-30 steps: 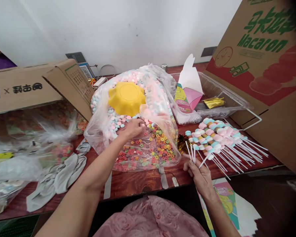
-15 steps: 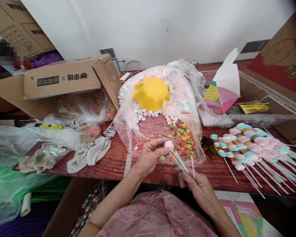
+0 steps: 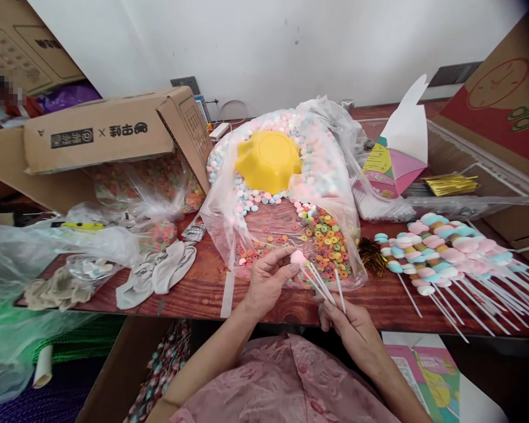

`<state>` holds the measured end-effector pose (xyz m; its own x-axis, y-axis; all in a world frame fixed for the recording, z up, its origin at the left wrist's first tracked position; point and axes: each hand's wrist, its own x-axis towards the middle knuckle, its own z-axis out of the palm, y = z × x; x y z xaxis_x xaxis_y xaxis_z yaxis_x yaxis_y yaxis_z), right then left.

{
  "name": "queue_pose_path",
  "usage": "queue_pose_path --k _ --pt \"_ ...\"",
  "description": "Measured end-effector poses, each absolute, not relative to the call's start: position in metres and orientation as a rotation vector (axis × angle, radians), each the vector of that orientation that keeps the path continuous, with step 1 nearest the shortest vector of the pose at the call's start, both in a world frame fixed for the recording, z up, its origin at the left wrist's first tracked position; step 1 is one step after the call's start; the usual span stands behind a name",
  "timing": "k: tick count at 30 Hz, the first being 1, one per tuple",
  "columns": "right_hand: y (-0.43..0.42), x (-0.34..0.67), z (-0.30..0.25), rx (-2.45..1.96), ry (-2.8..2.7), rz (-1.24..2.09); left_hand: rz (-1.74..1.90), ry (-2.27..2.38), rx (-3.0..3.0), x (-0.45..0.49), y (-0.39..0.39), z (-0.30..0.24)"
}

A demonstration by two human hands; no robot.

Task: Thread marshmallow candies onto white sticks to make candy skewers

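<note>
Between the thumb and fingers of my left hand [image 3: 268, 277] is a small pink marshmallow [image 3: 298, 257]. My right hand [image 3: 346, 320] grips several thin white sticks [image 3: 321, 283] near their lower ends. One stick's upper end meets the marshmallow; whether it has gone in, I cannot tell. Both hands are over the front of a clear plastic bag [image 3: 211, 208]. Colourful ring-shaped cereal [image 3: 328, 235] lies in the bag's front part. Farther back are pink, blue and white marshmallows [image 3: 321, 158], with a yellow scalloped bowl [image 3: 268, 160] upside down among them.
Finished marshmallow skewers [image 3: 449, 252] lie piled at the right table edge, near a gold tinsel bundle [image 3: 372, 257]. A plastic tray [image 3: 485, 153] holds gold twist ties [image 3: 450, 185]. To the left are an open cardboard box [image 3: 106, 132], grey gloves [image 3: 158, 273] and a yellow cutter [image 3: 83, 225].
The whole view has shifted slightly. My left hand still pinches the marshmallow and my right hand still grips the sticks; their hold looks the same.
</note>
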<state>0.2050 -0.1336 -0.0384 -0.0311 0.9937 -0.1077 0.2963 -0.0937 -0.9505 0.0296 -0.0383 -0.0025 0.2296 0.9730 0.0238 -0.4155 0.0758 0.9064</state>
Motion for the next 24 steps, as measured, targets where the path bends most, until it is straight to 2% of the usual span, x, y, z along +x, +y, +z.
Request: queue_pose_path --k 8,17,21,24 --pt "-0.132 0.195 -0.039 -1.567 -1.416 1.021 1.455 0.808 1.518 0.028 -0.037 -0.013" --pt "-0.138 0.173 -0.035 -1.339 -1.407 0.849 1.646 0.802 1.506 0.028 -0.028 -0.007" --pt "-0.138 0.169 -0.039 -1.284 -1.425 0.706 1.697 0.78 1.661 0.029 -0.029 -0.001" --pt "-0.137 0.166 -0.043 -1.303 -1.423 0.717 1.718 0.772 1.829 0.029 -0.032 0.003"
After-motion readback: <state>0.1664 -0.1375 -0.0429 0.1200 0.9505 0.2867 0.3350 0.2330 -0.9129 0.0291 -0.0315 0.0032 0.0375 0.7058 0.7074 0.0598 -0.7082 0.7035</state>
